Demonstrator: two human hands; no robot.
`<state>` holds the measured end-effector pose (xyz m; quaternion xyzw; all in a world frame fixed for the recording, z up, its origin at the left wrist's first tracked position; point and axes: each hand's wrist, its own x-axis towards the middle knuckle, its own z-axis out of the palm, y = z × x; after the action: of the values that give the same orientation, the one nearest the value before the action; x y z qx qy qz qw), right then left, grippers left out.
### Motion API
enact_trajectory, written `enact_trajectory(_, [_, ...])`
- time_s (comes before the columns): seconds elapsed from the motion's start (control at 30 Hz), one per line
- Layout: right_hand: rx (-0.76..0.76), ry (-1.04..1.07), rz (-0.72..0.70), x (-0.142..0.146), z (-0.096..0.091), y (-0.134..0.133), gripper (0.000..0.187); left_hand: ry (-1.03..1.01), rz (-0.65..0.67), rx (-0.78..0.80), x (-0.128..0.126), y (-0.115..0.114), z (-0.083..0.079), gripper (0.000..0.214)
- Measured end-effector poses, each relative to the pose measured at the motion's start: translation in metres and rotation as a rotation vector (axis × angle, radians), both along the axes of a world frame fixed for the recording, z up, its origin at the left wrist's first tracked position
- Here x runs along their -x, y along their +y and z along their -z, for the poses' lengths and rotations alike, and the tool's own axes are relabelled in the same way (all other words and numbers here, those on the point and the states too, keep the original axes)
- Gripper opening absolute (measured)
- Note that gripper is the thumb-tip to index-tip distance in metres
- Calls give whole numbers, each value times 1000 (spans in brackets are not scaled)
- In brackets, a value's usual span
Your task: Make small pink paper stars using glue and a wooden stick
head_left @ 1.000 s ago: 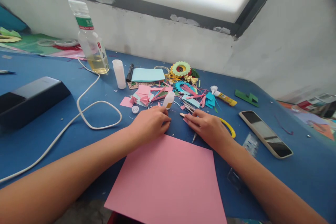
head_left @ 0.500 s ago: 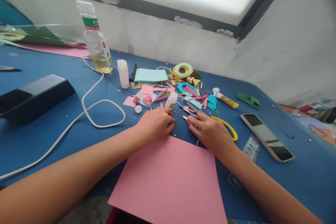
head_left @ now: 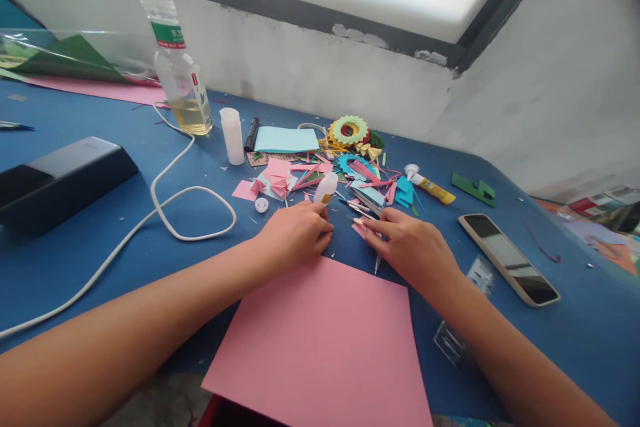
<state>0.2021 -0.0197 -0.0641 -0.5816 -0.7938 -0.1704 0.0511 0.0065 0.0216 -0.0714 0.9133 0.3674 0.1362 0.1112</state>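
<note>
A small translucent glue bottle with a yellow label juts up from my left hand, whose fingers are closed around its lower part. The bottle's lower end is hidden in the fist. My right hand is closed, with a small pink paper piece pinched at its fingertips. Slim metal points lie beside those fingers; I cannot tell whether the hand holds them too. A large pink paper sheet spreads below both hands, its top corner at my left wrist.
Colored paper scraps are heaped beyond my hands, beside a white bottle cap and a white cylinder. A drink bottle, white cable and dark box stand left. A glue tube and phone lie right.
My right hand has shifted slightly and turned, and the yellow curved handle beside it is no longer visible. The pink piece at its fingertips shows more. My left hand keeps its hold on the bottle.
</note>
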Motion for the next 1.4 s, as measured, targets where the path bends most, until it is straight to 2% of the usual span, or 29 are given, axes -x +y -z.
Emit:
enact_trajectory(0.23, [45,-51,-37,4,2,6,30,3,1,-3,0,1,2,25])
enact_trajectory(0.83, [2,58,-69,0,18,4,27,13,-5,22,0,0,-1,25])
enact_trajectory(1.03, [-24,58,-41,4,19,6,28,14,-6,22,0,0,0,25])
enact_trajectory(1.23, [-24,89,-79,1,17,1,23,10,-7,9,0,0,1,24])
enact_trajectory(1.4, [-65,132,-62,-3,14,2,28,6,-6,4,1,1,1,24])
